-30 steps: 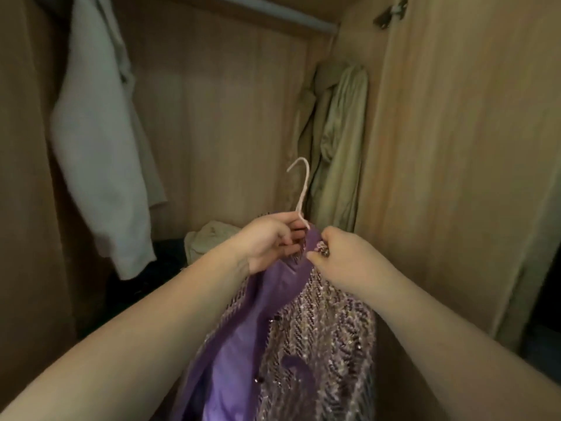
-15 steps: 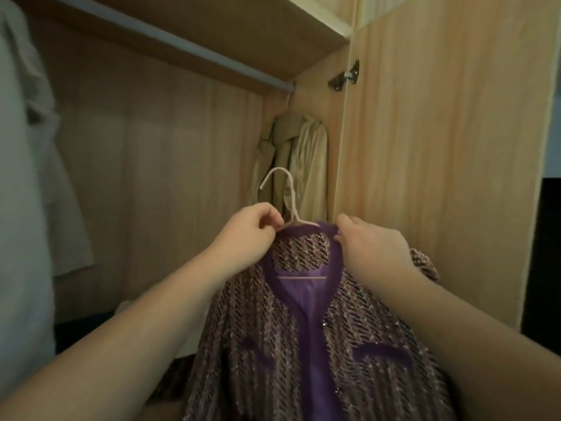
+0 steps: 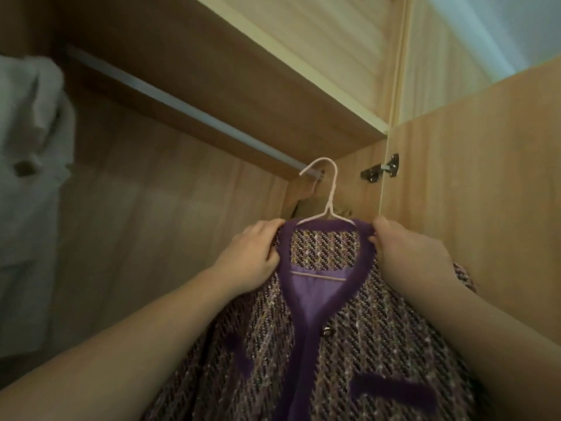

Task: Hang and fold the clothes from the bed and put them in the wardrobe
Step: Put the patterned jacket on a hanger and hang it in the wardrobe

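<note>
Up goes the purple jacket [image 3: 349,338] since half a second ago: it sat lower then, and now its white hanger [image 3: 326,192] has its hook right by the rail [image 3: 182,107] at the right end of the wardrobe. The hook does not look like it is over the rail yet. The left hand [image 3: 252,253] pinches the left side of the collar and the right hand [image 3: 406,253] pinches the right side, so both grips are closed on the jacket, not on the hanger.

That could cause trouble. The hanger is thin and could tip or slip out of the neck, and then the jacket would drop. The hook could also miss the rail or bump the shelf [image 3: 273,71] just above it. Another hanging thing, mostly hidden, sits right behind the hook, so the two could get tangled. A white garment [image 3: 30,177] hangs well apart on the left.
</note>
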